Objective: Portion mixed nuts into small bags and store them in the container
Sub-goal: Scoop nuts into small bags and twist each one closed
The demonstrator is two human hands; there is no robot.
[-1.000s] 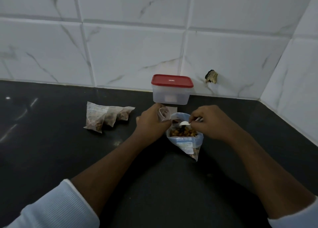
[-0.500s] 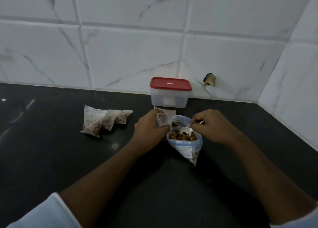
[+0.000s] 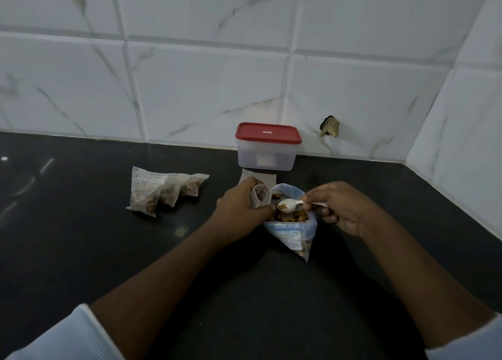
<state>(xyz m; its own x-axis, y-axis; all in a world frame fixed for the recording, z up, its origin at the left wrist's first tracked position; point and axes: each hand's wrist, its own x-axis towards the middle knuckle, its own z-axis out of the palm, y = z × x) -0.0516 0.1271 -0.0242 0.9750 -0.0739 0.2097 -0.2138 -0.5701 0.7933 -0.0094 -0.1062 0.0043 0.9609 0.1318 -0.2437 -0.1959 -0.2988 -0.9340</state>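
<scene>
Done so far: 3 filled bags [image 3: 165, 190] at left, unstored. Gripping open small bag [image 3: 260, 196] w/ left hand [image 3: 241, 206] — container [image 3: 267, 149] behind, lid on. Pinching loaded spoon [image 3: 288, 204] over main nut bag [image 3: 293, 228] w/ right hand [image 3: 336, 207] — approx 4th portion underway; sealing, storing left.

Left hand [image 3: 241, 206], right hand [image 3: 341, 210], both curled

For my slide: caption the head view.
Right hand holds white plastic spoon beside small clear plastic bag gripped by left hand.

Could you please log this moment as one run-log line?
step: scooping nuts | left hand: holds small bag open | right hand: holds spoon over large nut bag | filled bags: three, outside container | lid: on
</scene>
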